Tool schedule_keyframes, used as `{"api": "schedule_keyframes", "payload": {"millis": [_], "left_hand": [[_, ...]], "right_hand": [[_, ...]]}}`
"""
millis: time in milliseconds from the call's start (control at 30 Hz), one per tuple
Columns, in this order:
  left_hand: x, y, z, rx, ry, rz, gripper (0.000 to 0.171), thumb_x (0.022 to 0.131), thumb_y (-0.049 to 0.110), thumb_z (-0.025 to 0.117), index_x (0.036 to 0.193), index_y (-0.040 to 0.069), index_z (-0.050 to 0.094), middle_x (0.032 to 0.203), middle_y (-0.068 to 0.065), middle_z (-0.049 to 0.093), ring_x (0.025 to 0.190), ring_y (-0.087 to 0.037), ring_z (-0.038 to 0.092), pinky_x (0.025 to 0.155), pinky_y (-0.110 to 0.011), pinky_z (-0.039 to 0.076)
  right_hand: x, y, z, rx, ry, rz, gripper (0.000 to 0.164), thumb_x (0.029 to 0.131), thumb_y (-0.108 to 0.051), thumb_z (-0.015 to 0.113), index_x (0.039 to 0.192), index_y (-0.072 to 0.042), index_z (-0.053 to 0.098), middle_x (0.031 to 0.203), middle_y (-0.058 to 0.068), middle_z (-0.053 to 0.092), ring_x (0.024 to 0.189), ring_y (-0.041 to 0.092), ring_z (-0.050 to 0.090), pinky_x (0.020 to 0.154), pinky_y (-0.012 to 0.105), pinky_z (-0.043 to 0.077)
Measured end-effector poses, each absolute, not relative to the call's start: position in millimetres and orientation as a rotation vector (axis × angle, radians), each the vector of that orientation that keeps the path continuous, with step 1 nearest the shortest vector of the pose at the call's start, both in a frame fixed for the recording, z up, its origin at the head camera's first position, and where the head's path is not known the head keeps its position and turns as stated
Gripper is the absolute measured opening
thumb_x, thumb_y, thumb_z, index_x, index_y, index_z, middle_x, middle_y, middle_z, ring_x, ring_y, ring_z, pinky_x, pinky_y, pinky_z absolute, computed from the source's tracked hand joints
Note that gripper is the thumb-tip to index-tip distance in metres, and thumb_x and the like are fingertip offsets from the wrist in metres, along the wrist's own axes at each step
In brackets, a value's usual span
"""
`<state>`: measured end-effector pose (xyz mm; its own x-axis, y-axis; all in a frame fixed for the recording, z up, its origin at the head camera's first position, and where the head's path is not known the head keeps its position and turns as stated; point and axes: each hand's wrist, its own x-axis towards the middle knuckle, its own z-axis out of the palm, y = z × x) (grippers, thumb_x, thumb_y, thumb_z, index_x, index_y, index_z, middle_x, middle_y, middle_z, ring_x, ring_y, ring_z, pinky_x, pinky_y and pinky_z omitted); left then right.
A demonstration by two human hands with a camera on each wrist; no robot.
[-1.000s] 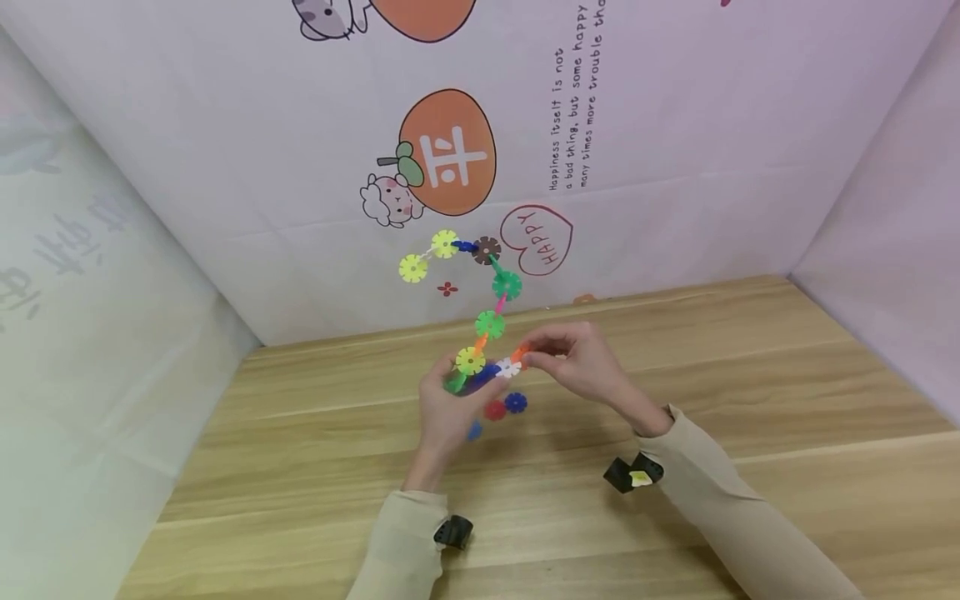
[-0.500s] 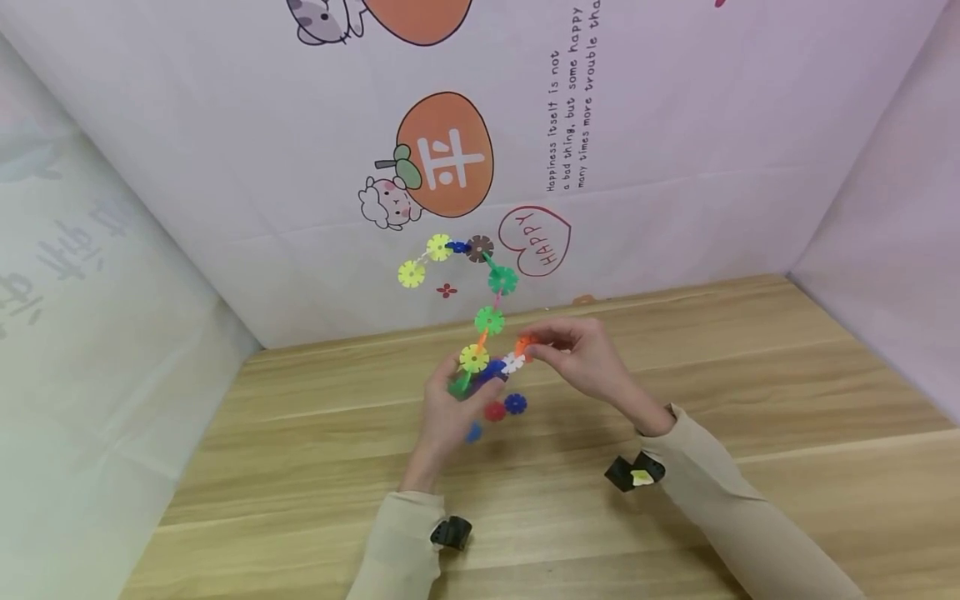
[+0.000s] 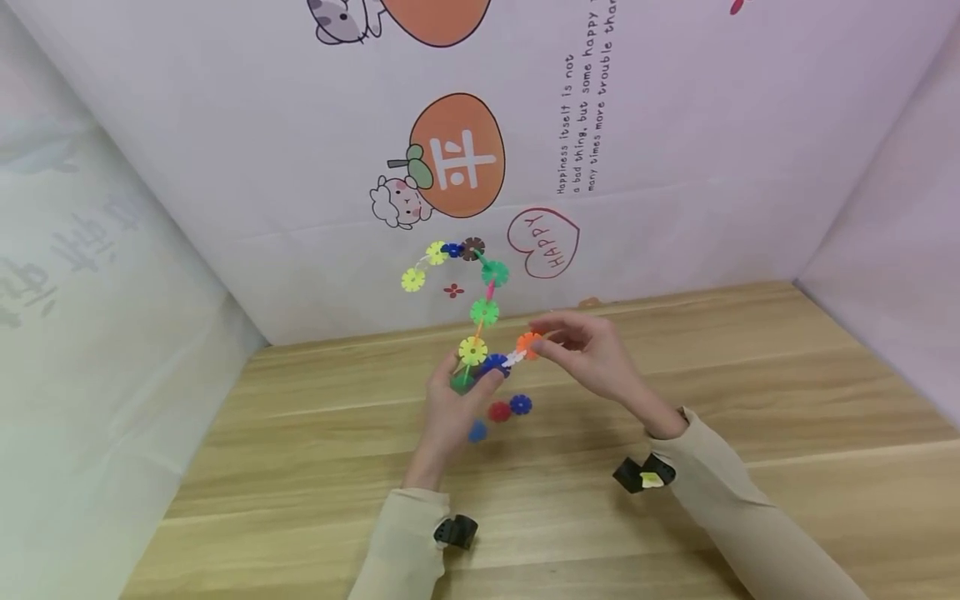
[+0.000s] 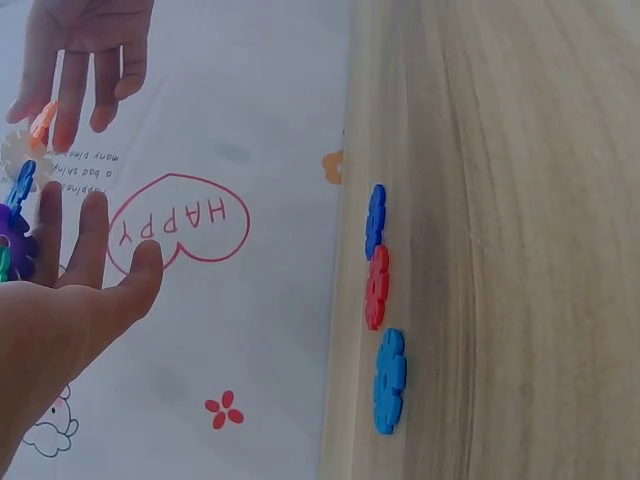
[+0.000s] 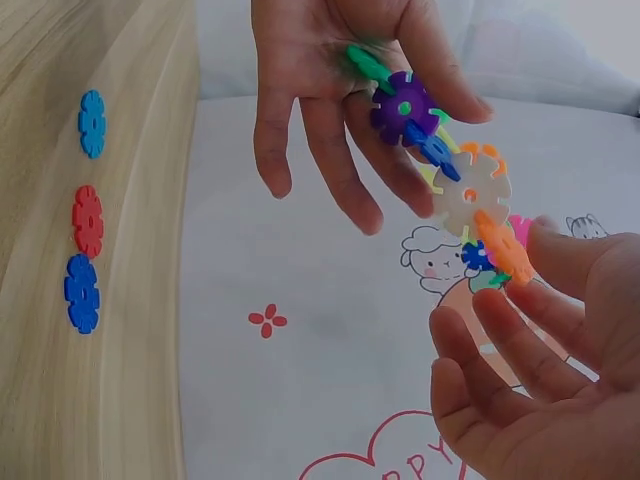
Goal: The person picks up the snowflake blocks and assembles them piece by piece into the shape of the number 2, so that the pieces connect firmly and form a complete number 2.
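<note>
A curved chain of interlocking snowflake discs hangs between the two hands, rising toward the wall with a green disc [image 3: 484,312] midway and a yellow disc [image 3: 413,280] at its far end. My left hand [image 3: 450,417] holds the chain's lower part between thumb and fingers, around a purple disc [image 5: 403,108] and a green one. Past these come a blue disc [image 5: 433,150] and a whitish disc [image 5: 472,195]. At the near end, thumb and fingertips of my right hand [image 3: 588,354] pinch an orange disc [image 3: 528,345], joined to the whitish disc.
Loose on the wooden table [image 3: 300,483] lie a red disc [image 3: 499,412], a dark blue disc [image 3: 521,404] and a light blue disc [image 3: 477,431], below the hands. A printed white cloth wall [image 3: 660,125] stands behind the table, with side walls left and right.
The orange disc has turned to show more of its face, while the whitish disc now appears nearly edge-on in the head view. The chain's upper part has shifted slightly left relative to the wall print.
</note>
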<state>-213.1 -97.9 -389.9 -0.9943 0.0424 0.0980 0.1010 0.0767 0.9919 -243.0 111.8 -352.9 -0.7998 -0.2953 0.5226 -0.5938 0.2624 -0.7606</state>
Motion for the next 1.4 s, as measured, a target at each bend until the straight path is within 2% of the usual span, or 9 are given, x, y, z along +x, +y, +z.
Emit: {"api": "schedule_keyframes", "payload": {"millis": [167,300,533,633,733,833,1000,1200,1400], "left_hand": [[-214.2,-100.7,-386.0,-0.139,-2.181,-2.157,0.059,0.083,0.032,0.075,0.134,0.012,0.051,0.128,-0.007,0.058,0.121,-0.023,0.053,0.103,-0.041,0.042],[-215.9,-104.4,-383.0,-0.110,-2.112,-2.207,0.061,0.083,0.026,0.076,0.136,0.011,0.048,0.129,-0.010,0.058,0.119,-0.024,0.055,0.101,-0.036,0.044],[-220.1,-107.6,-379.1,-0.142,-2.077,-2.226,0.055,0.084,0.028,0.075,0.131,0.013,0.052,0.120,-0.008,0.062,0.112,-0.022,0.060,0.096,-0.034,0.048],[-220.7,-108.6,-378.3,-0.143,-2.053,-2.232,0.050,0.084,0.028,0.075,0.127,0.013,0.054,0.118,-0.008,0.063,0.110,-0.022,0.061,0.096,-0.035,0.048],[-220.9,-109.6,-378.1,-0.138,-2.041,-2.232,0.049,0.084,0.028,0.075,0.126,0.013,0.055,0.119,-0.008,0.062,0.110,-0.022,0.061,0.096,-0.036,0.048],[-220.4,-110.1,-378.4,-0.142,-2.067,-2.198,0.049,0.084,0.032,0.075,0.125,0.015,0.056,0.119,-0.005,0.061,0.110,-0.020,0.060,0.096,-0.036,0.048],[-220.6,-110.3,-378.3,-0.212,-2.035,-2.203,0.045,0.085,0.031,0.075,0.121,0.012,0.056,0.115,-0.006,0.062,0.106,-0.020,0.060,0.093,-0.036,0.050],[-221.3,-112.5,-377.4,-0.205,-2.049,-2.190,0.051,0.083,0.038,0.075,0.123,0.012,0.056,0.117,-0.003,0.060,0.110,-0.019,0.057,0.097,-0.036,0.047],[-222.2,-116.3,-378.5,-0.256,-2.054,-2.141,0.045,0.084,0.035,0.074,0.118,0.010,0.057,0.112,-0.004,0.061,0.104,-0.019,0.057,0.096,-0.038,0.046]], "right_hand": [[-246.3,113.1,-355.1,0.766,-2.323,1.553,0.022,0.096,-0.009,0.058,0.113,0.002,0.066,0.102,0.014,0.070,0.079,0.025,0.067,0.069,0.026,0.055],[-251.5,113.6,-364.1,0.664,-2.404,1.579,0.029,0.103,-0.020,0.047,0.113,0.000,0.066,0.099,0.014,0.069,0.077,0.023,0.066,0.068,0.030,0.055],[-261.2,96.0,-393.0,0.792,-2.625,1.605,0.018,0.094,-0.010,0.061,0.107,0.001,0.067,0.099,0.015,0.069,0.081,0.026,0.067,0.072,0.039,0.057],[-266.6,80.4,-402.1,0.999,-2.745,1.504,0.015,0.088,-0.006,0.067,0.101,0.002,0.069,0.093,0.011,0.070,0.081,0.022,0.066,0.074,0.036,0.056],[-267.5,63.9,-407.8,1.134,-2.871,1.336,0.015,0.084,-0.013,0.073,0.095,-0.003,0.071,0.088,0.003,0.070,0.078,0.014,0.062,0.073,0.030,0.054],[-265.2,48.3,-413.4,1.176,-2.931,1.284,0.017,0.082,-0.017,0.077,0.092,-0.005,0.072,0.078,0.000,0.066,0.069,0.011,0.056,0.063,0.026,0.050],[-262.2,30.4,-418.2,1.166,-2.953,1.236,0.021,0.077,-0.007,0.078,0.095,-0.002,0.069,0.060,-0.002,0.053,0.053,0.009,0.046,0.048,0.022,0.037],[-263.7,21.2,-419.6,1.153,-2.972,1.060,0.020,0.075,-0.009,0.079,0.089,-0.004,0.065,0.063,-0.002,0.051,0.056,0.011,0.045,0.050,0.022,0.038],[-266.5,14.7,-422.9,1.138,-2.998,0.977,0.024,0.076,-0.010,0.079,0.085,-0.005,0.058,0.064,-0.001,0.050,0.057,0.012,0.045,0.051,0.022,0.039]]}}
